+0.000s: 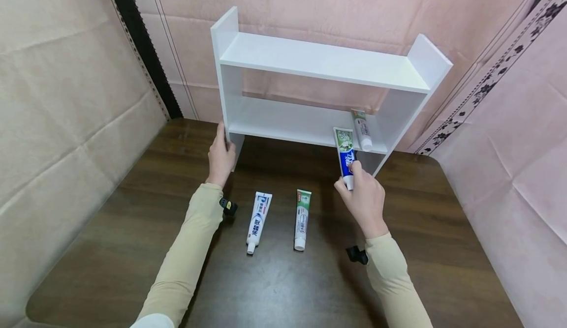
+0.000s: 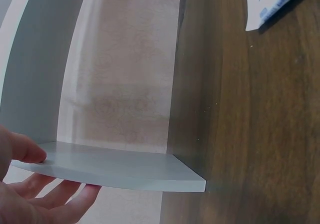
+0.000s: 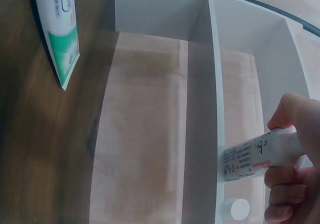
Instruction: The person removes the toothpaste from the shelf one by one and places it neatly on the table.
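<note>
My left hand [image 1: 221,160] grips the left side panel of a white two-tier shelf [image 1: 283,116]. In the left wrist view, the thumb lies on one face of the panel [image 2: 125,169] and the fingers on the other. My right hand [image 1: 366,197] holds a blue-and-green toothpaste tube [image 1: 345,143] near its cap end, at the front of the lower board's right part. Another toothpaste tube [image 1: 362,130] lies on that board beside it, its white cap [image 3: 239,209] toward the front edge.
On the brown table [image 1: 274,288], in front of the shelf, lie a blue-and-white toothpaste tube [image 1: 259,222] and a green-and-white toothpaste tube [image 1: 302,220], caps toward me. Pink cloth [image 1: 319,3] hangs behind the shelf, with pale cloth on both sides.
</note>
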A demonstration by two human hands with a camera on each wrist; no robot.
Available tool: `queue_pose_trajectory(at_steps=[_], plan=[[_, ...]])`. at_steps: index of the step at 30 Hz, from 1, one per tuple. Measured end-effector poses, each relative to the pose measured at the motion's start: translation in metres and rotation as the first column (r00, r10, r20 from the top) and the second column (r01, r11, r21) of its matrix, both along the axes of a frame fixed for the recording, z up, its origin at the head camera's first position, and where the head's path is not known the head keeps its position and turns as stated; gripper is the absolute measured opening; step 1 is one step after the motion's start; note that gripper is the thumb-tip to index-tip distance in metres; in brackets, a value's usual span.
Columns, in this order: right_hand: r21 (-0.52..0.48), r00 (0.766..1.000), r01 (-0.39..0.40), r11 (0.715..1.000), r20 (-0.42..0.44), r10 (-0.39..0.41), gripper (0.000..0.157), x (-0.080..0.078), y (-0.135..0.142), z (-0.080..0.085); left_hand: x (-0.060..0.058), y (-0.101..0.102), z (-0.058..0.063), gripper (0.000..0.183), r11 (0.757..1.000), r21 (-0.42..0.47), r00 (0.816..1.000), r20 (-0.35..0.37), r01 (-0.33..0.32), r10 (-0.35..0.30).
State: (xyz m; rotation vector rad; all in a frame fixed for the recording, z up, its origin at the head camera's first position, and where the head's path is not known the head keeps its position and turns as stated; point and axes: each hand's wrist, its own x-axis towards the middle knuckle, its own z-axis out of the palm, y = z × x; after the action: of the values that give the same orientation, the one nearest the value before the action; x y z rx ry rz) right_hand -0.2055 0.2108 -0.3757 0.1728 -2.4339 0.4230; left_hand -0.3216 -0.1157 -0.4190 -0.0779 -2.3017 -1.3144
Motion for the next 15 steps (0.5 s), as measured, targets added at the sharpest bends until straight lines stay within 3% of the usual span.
queue_pose_trajectory(at_steps=[9, 15], plan=[[0.02, 0.999, -0.027, 0.999, -0.026, 0.028, 0.03, 0.021, 0.01, -0.006, -0.001, 0.001, -0.003, 0.068, 1.0, 0.004, 1.0, 0.0, -0.002, 0.002], [-0.024, 0.999, -0.031, 0.999, -0.043, 0.03, 0.032, 0.031, 0.016, -0.015, -0.002, 0.0, -0.002, 0.068, 1.0, -0.001, 1.0, -0.023, -0.001, 0.001]])
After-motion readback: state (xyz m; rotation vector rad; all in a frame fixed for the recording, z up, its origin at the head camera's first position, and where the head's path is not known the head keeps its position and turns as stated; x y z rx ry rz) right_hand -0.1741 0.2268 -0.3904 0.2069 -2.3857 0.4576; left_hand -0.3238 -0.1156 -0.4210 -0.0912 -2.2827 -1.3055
